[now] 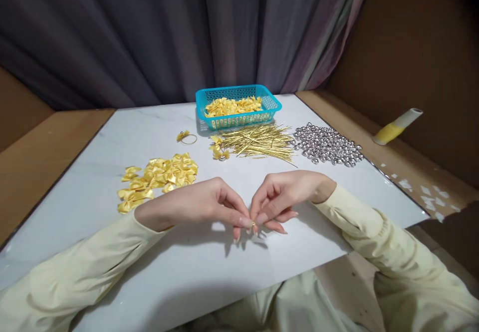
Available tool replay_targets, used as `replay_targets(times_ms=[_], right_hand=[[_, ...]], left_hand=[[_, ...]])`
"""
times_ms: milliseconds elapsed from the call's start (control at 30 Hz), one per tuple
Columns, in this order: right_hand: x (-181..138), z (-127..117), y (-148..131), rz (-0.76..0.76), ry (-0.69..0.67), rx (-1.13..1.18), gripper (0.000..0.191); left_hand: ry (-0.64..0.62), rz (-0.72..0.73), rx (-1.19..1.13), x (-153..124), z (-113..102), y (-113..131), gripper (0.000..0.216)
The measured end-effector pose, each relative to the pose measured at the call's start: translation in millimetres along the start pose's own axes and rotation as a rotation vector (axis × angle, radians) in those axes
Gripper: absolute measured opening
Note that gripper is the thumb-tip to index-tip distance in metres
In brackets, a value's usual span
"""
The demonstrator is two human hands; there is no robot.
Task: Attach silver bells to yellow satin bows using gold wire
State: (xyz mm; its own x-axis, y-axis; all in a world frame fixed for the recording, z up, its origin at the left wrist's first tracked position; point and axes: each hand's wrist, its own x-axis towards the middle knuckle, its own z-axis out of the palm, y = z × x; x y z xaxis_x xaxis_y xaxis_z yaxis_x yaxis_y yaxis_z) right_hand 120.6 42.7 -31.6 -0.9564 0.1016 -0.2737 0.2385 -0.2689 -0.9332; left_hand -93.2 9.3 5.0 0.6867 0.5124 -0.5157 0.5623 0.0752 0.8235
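My left hand (209, 204) and my right hand (288, 197) meet above the near middle of the white table. The thumb and forefinger of each are pinched together, fingertips touching or nearly so. Between them shows a tiny glint of a gold wire tie (253, 223); its rest is hidden by the fingers. Left of my left hand lie yellow satin bows (170, 169) in a loose heap. Beyond my hands is a pile of gold wire ties (258, 141). Silver beads (327, 145) are heaped beyond my right hand.
A blue plastic basket (276, 106) with more yellow bows stands at the table's (224, 292) far edge. Near it lie a bow on a ring (183, 136) and several bows with a bead (219, 150). A yellow-and-white tube (396, 127) and white scraps (426, 192) are at the right.
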Motion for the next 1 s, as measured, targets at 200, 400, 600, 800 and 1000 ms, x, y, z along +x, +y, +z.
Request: replay_targets(times_ms=[200,400,600,800,1000], right_hand=[[-1,-4,3,-0.022,0.002,0.009,0.028],[-9,-6,-2,-0.073,0.084,-0.011,0.022],[-7,-4,-3,-0.071,0.094,0.008,0.022],[-9,-6,-3,-0.053,0.113,0.021,0.022],[-7,-4,-6,-0.037,0.109,0.036,0.016]], left_hand=[[0.058,-0.007,0.051,0,0,5,0.020],[0.159,-0.015,0.039,-3,-3,8,0.020],[0.139,0.015,0.025,-3,-4,2,0.022],[0.144,0.018,0.022,2,-8,-3,0.023],[0.165,0.010,0.005,3,-7,-3,0.022]])
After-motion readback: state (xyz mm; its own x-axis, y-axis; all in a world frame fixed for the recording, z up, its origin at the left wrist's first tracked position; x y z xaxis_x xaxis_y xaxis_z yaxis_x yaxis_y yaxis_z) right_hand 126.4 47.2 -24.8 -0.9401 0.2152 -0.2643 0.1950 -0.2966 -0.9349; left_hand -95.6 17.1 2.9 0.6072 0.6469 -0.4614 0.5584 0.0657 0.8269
